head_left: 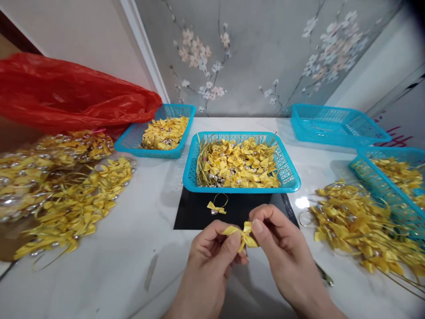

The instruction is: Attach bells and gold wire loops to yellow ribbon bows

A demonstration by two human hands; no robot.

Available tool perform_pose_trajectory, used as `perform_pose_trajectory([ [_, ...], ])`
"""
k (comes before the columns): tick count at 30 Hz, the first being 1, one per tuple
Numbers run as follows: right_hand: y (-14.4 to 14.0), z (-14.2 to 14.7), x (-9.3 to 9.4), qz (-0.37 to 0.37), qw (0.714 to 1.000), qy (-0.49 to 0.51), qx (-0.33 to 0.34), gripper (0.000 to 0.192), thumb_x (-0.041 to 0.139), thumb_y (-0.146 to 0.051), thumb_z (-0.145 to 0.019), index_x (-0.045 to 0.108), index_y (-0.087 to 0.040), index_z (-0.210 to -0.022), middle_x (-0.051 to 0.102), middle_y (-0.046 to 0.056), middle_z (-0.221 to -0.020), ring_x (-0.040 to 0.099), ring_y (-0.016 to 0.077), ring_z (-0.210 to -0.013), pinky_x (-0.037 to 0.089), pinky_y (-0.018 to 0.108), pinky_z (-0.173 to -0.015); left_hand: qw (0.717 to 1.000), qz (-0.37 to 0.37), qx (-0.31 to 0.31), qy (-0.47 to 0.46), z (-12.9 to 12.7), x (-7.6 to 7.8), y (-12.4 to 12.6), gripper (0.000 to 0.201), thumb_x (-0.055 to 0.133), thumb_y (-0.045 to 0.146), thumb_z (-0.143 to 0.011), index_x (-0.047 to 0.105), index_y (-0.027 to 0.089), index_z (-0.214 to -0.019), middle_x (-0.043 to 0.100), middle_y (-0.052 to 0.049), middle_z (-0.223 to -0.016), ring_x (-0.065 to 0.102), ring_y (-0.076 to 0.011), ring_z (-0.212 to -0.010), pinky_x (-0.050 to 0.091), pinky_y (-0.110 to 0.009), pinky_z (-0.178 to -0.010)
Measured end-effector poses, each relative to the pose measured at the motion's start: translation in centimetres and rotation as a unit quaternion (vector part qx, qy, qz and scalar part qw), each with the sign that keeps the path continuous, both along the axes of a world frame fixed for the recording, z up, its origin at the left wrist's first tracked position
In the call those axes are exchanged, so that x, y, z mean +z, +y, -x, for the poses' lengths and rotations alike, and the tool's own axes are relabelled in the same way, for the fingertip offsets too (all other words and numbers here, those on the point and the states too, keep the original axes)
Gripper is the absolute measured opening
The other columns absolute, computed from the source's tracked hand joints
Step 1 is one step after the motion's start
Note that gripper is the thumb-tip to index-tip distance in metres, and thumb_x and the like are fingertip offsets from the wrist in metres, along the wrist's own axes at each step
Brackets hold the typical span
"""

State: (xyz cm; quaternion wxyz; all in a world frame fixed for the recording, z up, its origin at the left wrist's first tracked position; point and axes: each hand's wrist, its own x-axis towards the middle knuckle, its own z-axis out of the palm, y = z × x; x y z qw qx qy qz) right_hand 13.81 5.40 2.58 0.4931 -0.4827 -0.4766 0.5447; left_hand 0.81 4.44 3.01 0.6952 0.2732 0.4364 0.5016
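A yellow ribbon bow is held between both hands above the near part of the table. My left hand pinches its left side between thumb and fingers. On the other side, the thumb and forefinger of my right hand close on the bow's right loop. Just beyond my hands, a single bow with a silvery bell-like bead and a thin gold loop lies on a black mat. Behind it stands a blue basket heaped with yellow bows.
Left, a pile of bows lies near a red plastic bag and another blue basket. At right are a heap of bows, a filled blue basket and a further blue basket. A patterned wall rises behind.
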Motion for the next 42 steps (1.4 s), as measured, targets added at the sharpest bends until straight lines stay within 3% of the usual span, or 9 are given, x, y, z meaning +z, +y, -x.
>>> perform_pose_trajectory([
  [7,0.8,-1.9,0.7,-0.054,0.989,-0.129,0.051,0.02,0.046,-0.036,-0.097,0.055,-0.022,-0.086,0.048,-0.002,-0.071,0.045,0.0126,-0.062,0.037,0.023,-0.053,0.989,-0.058,0.004,0.14,0.9,-0.4,-0.1,0.009,0.066,0.025,-0.086,0.068,0.023,-0.078,0.064,0.004,-0.07,0.058,-0.0103,-0.065,0.049,-0.018,-0.064],
  [11,1.3,-2.7,1.4,-0.098,0.976,-0.179,0.078,0.01,0.051,-0.029,-0.095,0.058,-0.024,-0.101,0.056,-0.001,-0.078,0.052,0.013,-0.066,0.042,0.022,-0.057,0.959,-0.137,0.014,0.247,1.1,-0.3,0.0,0.01,0.064,0.02,-0.086,0.067,0.022,-0.077,0.065,0.004,-0.069,0.059,-0.0099,-0.062,0.048,-0.017,-0.061],
  [15,1.4,-2.5,2.0,-0.143,0.956,-0.238,0.098,0.01,0.052,-0.023,-0.094,0.062,-0.025,-0.096,0.061,0.0,-0.083,0.055,0.0135,-0.071,0.043,0.023,-0.061,0.916,-0.245,0.009,0.318,1.2,-0.3,-0.1,0.014,0.058,0.012,-0.087,0.065,0.023,-0.08,0.063,0.003,-0.073,0.06,-0.0114,-0.065,0.048,-0.019,-0.06],
  [23,1.3,-1.2,1.4,-0.039,0.976,-0.177,0.118,0.023,0.05,-0.032,-0.094,0.06,-0.02,-0.077,0.054,-0.001,-0.068,0.047,0.0123,-0.06,0.035,0.022,-0.05,0.87,-0.323,0.01,0.373,1.5,-0.8,-0.2,0.019,0.056,0.007,-0.089,0.062,0.024,-0.081,0.062,0.003,-0.079,0.061,-0.0116,-0.072,0.046,-0.019,-0.063],
  [27,1.2,-0.5,1.1,-0.02,0.99,-0.103,0.093,0.028,0.048,-0.036,-0.095,0.056,-0.019,-0.074,0.045,-0.004,-0.06,0.039,0.0111,-0.055,0.032,0.022,-0.048,0.892,-0.303,0.034,0.333,0.9,-0.7,-0.2,0.021,0.057,0.007,-0.088,0.062,0.024,-0.078,0.062,0.005,-0.077,0.06,-0.0085,-0.067,0.046,-0.016,-0.062],
  [31,1.3,-0.5,1.2,-0.084,0.978,-0.182,0.056,0.024,0.049,-0.028,-0.094,0.054,-0.019,-0.073,0.049,-0.003,-0.062,0.043,0.0112,-0.057,0.032,0.022,-0.049,0.95,-0.192,0.015,0.245,0.8,-0.7,0.0,0.016,0.058,0.018,-0.091,0.063,0.022,-0.077,0.062,0.003,-0.077,0.06,-0.0097,-0.069,0.049,-0.017,-0.065],
  [34,1.6,-0.6,1.4,-0.137,0.96,-0.233,0.075,0.02,0.048,-0.017,-0.093,0.056,-0.019,-0.075,0.055,-0.002,-0.067,0.049,0.011,-0.06,0.035,0.022,-0.054,0.981,-0.107,-0.036,0.156,1.0,-0.8,0.2,0.006,0.058,0.029,-0.092,0.062,0.024,-0.093,0.064,0.001,-0.086,0.062,-0.0135,-0.077,0.053,-0.024,-0.074],
  [37,2.0,-0.7,1.5,-0.156,0.948,-0.261,0.096,0.02,0.047,-0.01,-0.091,0.056,-0.019,-0.076,0.057,-0.001,-0.071,0.052,0.0111,-0.062,0.036,0.022,-0.057,0.984,-0.108,-0.039,0.138,1.3,-0.5,0.5,0.013,0.062,0.032,-0.089,0.06,0.024,-0.099,0.063,0.0,-0.088,0.061,-0.0158,-0.081,0.053,-0.028,-0.076],
  [42,2.1,-0.6,1.3,-0.135,0.95,-0.257,0.115,0.021,0.046,-0.015,-0.093,0.055,-0.019,-0.074,0.056,-0.001,-0.07,0.051,0.0127,-0.063,0.036,0.025,-0.057,0.972,-0.112,-0.055,0.199,1.3,0.0,1.0,0.019,0.061,0.029,-0.089,0.06,0.018,-0.073,0.057,0.002,-0.07,0.054,-0.0126,-0.068,0.048,-0.022,-0.066],
])
